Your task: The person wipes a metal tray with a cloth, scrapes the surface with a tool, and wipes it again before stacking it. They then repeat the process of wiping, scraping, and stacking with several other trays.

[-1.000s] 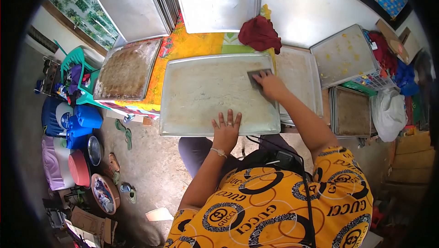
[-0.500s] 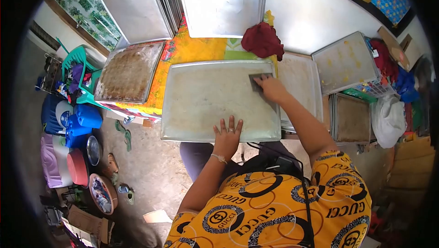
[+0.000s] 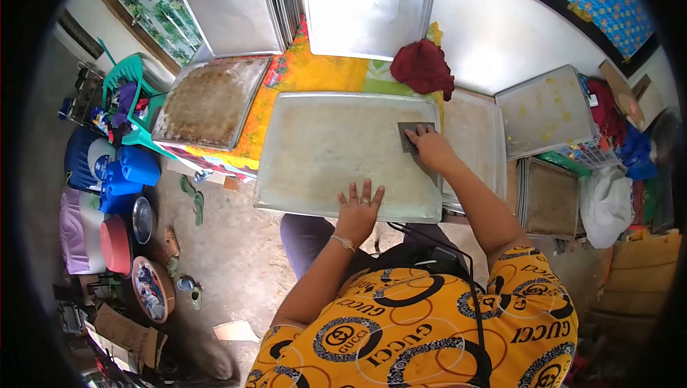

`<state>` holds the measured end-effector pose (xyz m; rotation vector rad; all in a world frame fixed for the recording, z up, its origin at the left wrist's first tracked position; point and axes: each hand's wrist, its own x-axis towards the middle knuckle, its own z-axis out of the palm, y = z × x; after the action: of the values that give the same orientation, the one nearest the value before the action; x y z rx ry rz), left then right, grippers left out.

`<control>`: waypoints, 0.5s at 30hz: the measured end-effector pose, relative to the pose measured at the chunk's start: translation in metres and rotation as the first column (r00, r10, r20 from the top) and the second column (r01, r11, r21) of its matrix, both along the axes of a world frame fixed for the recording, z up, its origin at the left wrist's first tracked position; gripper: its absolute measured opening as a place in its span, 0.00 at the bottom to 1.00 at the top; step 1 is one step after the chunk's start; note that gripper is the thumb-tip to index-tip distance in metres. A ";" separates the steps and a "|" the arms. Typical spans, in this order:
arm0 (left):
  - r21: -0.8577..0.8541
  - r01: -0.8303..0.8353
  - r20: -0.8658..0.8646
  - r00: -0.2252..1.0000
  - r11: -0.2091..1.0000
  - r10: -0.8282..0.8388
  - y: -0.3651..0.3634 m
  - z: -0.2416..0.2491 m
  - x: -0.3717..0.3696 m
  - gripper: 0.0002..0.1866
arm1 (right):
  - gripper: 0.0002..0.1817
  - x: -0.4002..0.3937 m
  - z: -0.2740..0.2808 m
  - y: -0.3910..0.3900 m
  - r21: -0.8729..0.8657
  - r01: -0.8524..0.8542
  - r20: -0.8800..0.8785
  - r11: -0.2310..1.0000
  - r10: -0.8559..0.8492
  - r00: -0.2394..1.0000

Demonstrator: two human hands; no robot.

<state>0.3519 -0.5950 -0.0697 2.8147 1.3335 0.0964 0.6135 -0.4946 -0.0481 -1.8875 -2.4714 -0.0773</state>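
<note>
A large metal baking tray (image 3: pixel 336 152) with a raised rim lies in front of me, its surface dull and faintly stained. My right hand (image 3: pixel 431 148) presses a dark grey square pad (image 3: pixel 408 141) flat against the tray near its far right corner. The pad's right part is covered by my fingers. Down at the tray's near edge, my left hand (image 3: pixel 359 213) rests with fingers spread on the surface. It holds nothing and wears a ring.
A brown-stained tray (image 3: pixel 211 102) lies to the left on the yellow patterned tablecloth (image 3: pixel 322 72). Behind stand upright metal trays (image 3: pixel 368 5) and a maroon cloth (image 3: pixel 422 67). More trays (image 3: pixel 547 113) are at right. Blue jugs (image 3: pixel 136 173) and basins (image 3: pixel 114 245) occupy the left floor.
The view has tilted slightly, shifting the surroundings. My right hand still presses the pad in the same corner area, its fingers slightly changed. My left hand stays flat at the near edge.
</note>
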 end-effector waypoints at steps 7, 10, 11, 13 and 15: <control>-0.027 -0.005 -0.025 1.000 1.000 0.004 -0.001 0.004 0.002 0.30 | 0.25 0.005 0.030 0.054 -0.246 0.131 -0.079 0.960 -0.155 0.985; 0.000 0.001 -0.021 1.000 1.000 -0.001 -0.004 0.001 0.000 0.28 | 0.28 -0.009 0.022 0.024 -0.209 0.107 -0.031 0.972 -0.116 0.993; 0.016 0.009 -0.012 1.000 1.000 -0.008 -0.002 0.000 0.001 0.28 | 0.30 -0.013 0.014 0.001 -0.160 0.090 -0.005 0.983 -0.092 0.996; 0.022 0.008 -0.027 1.000 1.000 -0.008 0.000 -0.002 0.001 0.29 | 0.29 -0.029 0.009 -0.056 -0.074 0.016 0.017 0.997 -0.015 1.000; 0.013 0.015 -0.041 0.999 1.000 -0.014 -0.002 -0.002 0.001 0.29 | 0.28 -0.041 0.003 -0.104 -0.097 -0.056 0.043 0.994 0.061 0.997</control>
<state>0.3525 -0.5966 -0.0714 2.8523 1.3256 0.0477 0.5730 -0.5987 -0.0451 -1.8673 -2.6036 -0.0013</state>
